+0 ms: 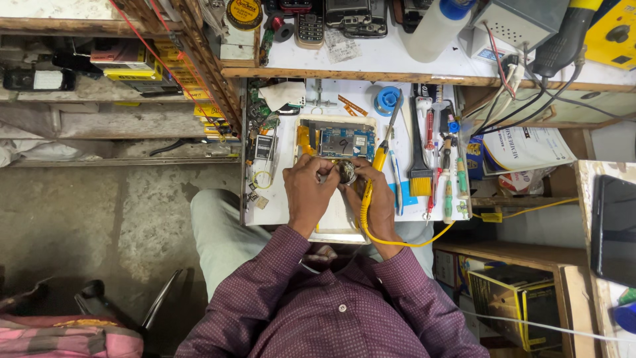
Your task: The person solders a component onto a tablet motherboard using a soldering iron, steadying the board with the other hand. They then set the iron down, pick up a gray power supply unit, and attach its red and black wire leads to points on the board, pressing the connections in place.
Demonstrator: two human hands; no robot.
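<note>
Soldering iron point(379, 161) in right hand point(377, 199), left hand point(310, 189) seemingly pinching small round part point(346, 172).

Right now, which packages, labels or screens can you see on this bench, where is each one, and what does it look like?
Round tin: top shelf, yellow lid, dark print.
Keypad phone: top shelf, dark, upright.
Yellow boxes: left shelf, flat, stacked.
Printed paper: right of bench, white, curled.
Dark screen: far right, black, blank.
Carton: lower right, black and yellow.

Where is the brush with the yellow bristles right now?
In the head view, the brush lies on the white work surface, to the right of the person's right hand, between the yellow soldering iron and a row of screwdrivers.
</note>
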